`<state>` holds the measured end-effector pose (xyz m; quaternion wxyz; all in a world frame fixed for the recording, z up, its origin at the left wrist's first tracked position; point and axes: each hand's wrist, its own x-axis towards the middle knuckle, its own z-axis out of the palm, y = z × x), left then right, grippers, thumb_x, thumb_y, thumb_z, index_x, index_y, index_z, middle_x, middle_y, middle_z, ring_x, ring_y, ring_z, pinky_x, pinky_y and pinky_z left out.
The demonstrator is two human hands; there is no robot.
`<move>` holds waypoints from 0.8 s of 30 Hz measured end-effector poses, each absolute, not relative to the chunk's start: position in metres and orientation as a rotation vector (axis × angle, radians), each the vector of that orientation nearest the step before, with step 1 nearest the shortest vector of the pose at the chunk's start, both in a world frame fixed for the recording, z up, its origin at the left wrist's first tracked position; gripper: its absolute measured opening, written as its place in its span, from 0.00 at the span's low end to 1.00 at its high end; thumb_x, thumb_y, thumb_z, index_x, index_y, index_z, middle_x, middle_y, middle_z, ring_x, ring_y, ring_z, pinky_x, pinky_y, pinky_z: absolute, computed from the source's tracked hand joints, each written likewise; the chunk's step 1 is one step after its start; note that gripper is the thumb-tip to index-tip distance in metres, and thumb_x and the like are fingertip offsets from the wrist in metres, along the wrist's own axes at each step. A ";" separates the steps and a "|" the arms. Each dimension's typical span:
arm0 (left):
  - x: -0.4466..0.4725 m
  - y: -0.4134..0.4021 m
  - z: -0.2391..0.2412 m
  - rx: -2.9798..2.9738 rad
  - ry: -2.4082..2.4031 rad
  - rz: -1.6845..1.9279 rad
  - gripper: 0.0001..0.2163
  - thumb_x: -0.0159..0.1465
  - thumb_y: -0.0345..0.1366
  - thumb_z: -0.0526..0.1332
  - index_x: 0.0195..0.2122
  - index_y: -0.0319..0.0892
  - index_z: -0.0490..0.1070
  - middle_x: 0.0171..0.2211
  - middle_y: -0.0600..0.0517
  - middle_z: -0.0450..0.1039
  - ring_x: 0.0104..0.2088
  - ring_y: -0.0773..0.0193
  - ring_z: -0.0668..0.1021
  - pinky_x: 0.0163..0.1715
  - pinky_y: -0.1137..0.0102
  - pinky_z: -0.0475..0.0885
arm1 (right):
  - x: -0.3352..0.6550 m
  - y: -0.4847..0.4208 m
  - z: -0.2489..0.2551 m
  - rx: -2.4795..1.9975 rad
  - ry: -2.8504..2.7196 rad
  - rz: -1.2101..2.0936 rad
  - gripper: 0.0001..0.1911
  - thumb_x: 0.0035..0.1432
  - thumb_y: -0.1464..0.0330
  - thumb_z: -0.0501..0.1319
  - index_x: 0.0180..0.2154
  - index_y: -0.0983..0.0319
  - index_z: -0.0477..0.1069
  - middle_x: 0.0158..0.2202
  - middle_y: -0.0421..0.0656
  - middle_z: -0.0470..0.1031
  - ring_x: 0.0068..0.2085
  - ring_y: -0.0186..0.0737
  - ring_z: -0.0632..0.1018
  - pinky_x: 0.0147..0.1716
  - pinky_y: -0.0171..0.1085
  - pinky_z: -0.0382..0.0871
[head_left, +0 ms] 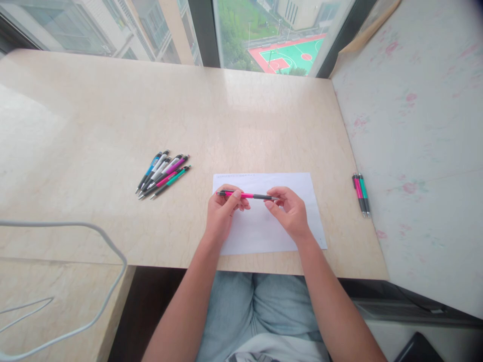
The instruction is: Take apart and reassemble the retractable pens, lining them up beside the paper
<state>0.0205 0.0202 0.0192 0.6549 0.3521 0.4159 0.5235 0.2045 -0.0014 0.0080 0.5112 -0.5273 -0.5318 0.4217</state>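
A pink pen (247, 195) with a black grip and black clip end lies level between my two hands. My left hand (223, 208) is closed around its pink barrel near the clip end. At the tip end, my right hand (290, 211) pinches the pen between thumb and fingers. Beneath both hands is a white sheet of paper (264, 236), with a faint line of small marks along its top edge.
Several pens (164, 173) in blue, white, purple, pink and green lie in a pile to the left. Two pens (361, 195), pink and green, rest beside the floral wall (415, 151). A grey cable (109, 244) loops at lower left. Windows are at the back.
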 end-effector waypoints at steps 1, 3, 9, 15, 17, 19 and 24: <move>0.020 0.020 0.019 0.801 0.947 1.188 0.09 0.62 0.41 0.67 0.33 0.41 0.71 0.23 0.53 0.76 0.24 0.66 0.77 0.29 0.71 0.70 | 0.205 -0.001 0.008 -1.279 -1.276 1.033 0.10 0.59 0.59 0.65 0.39 0.58 0.75 0.36 0.43 0.79 0.35 0.37 0.78 0.32 0.36 0.71; 0.020 0.020 0.018 0.806 0.959 1.189 0.09 0.62 0.41 0.67 0.34 0.41 0.71 0.23 0.53 0.76 0.25 0.66 0.77 0.29 0.71 0.71 | 0.205 -0.001 0.008 -1.330 -1.286 1.051 0.14 0.63 0.57 0.61 0.32 0.59 0.75 0.28 0.41 0.77 0.30 0.36 0.76 0.30 0.36 0.69; 0.022 0.019 0.020 0.793 0.970 1.217 0.09 0.61 0.40 0.68 0.35 0.42 0.70 0.22 0.54 0.75 0.25 0.65 0.78 0.29 0.70 0.72 | 0.206 -0.002 0.013 -1.358 -1.335 0.978 0.18 0.65 0.58 0.60 0.25 0.60 0.73 0.22 0.39 0.74 0.26 0.35 0.74 0.30 0.37 0.68; 0.021 0.019 0.020 0.780 0.947 1.242 0.10 0.62 0.40 0.67 0.33 0.42 0.68 0.21 0.55 0.75 0.23 0.67 0.76 0.28 0.71 0.72 | 0.205 -0.003 0.009 -1.201 -1.316 1.003 0.07 0.60 0.62 0.65 0.38 0.58 0.76 0.35 0.42 0.79 0.35 0.38 0.78 0.32 0.37 0.71; 0.021 0.019 0.020 0.783 0.947 1.234 0.10 0.61 0.40 0.67 0.32 0.42 0.67 0.21 0.54 0.75 0.22 0.67 0.76 0.28 0.71 0.71 | 0.205 -0.003 0.008 -1.232 -1.278 1.008 0.10 0.61 0.59 0.64 0.40 0.59 0.75 0.35 0.43 0.78 0.34 0.38 0.79 0.32 0.37 0.71; 0.021 0.019 0.020 0.795 0.959 1.219 0.10 0.61 0.40 0.67 0.32 0.42 0.67 0.21 0.54 0.75 0.22 0.67 0.76 0.27 0.71 0.71 | 0.205 -0.003 0.008 -1.305 -1.279 1.004 0.14 0.64 0.57 0.60 0.34 0.60 0.75 0.30 0.41 0.77 0.31 0.37 0.77 0.31 0.37 0.70; 0.022 0.018 0.019 0.832 0.988 1.242 0.09 0.61 0.39 0.67 0.32 0.42 0.68 0.20 0.54 0.76 0.21 0.66 0.76 0.25 0.71 0.69 | 0.204 -0.003 0.014 -1.370 -1.417 0.923 0.22 0.65 0.57 0.58 0.21 0.60 0.70 0.21 0.40 0.74 0.26 0.36 0.74 0.30 0.38 0.68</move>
